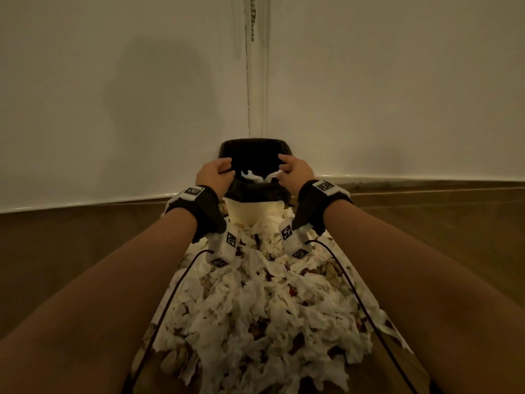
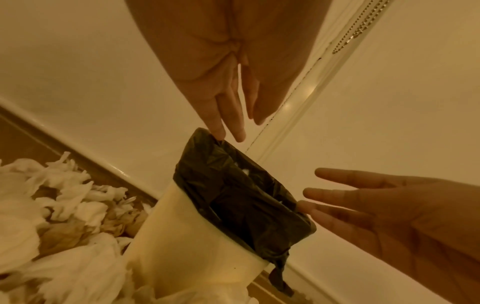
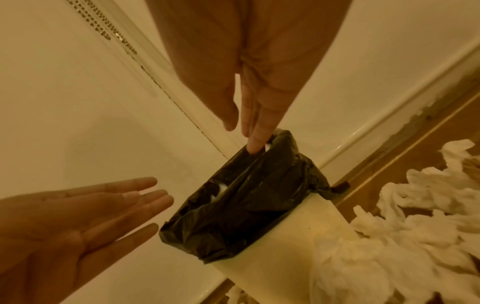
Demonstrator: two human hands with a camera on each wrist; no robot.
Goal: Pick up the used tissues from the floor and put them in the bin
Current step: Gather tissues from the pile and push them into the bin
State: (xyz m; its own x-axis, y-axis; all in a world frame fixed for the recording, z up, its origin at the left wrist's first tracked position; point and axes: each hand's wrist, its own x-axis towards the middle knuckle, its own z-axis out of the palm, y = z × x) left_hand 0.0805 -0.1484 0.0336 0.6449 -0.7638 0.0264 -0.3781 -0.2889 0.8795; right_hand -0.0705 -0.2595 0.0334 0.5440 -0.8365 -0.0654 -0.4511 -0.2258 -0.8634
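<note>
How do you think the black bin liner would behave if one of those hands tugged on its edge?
The black bin liner looks thin and crinkled, so it would probably stretch and fold rather than resist. It is only draped over the rim of the cream bin, so a firm tug might slip it off. The bin looks tall and narrow; it could tip.

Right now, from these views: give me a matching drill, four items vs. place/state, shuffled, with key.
Items:
1. bin
2. liner
3. tissues
4. left hand

Places/states:
A. heaped on the floor in front of the bin
B. black, folded over the bin's rim
C. cream, standing in the corner by the wall
D. at the left side of the bin's opening, fingers touching the liner

Pairs: 1-C, 2-B, 3-A, 4-D
</note>
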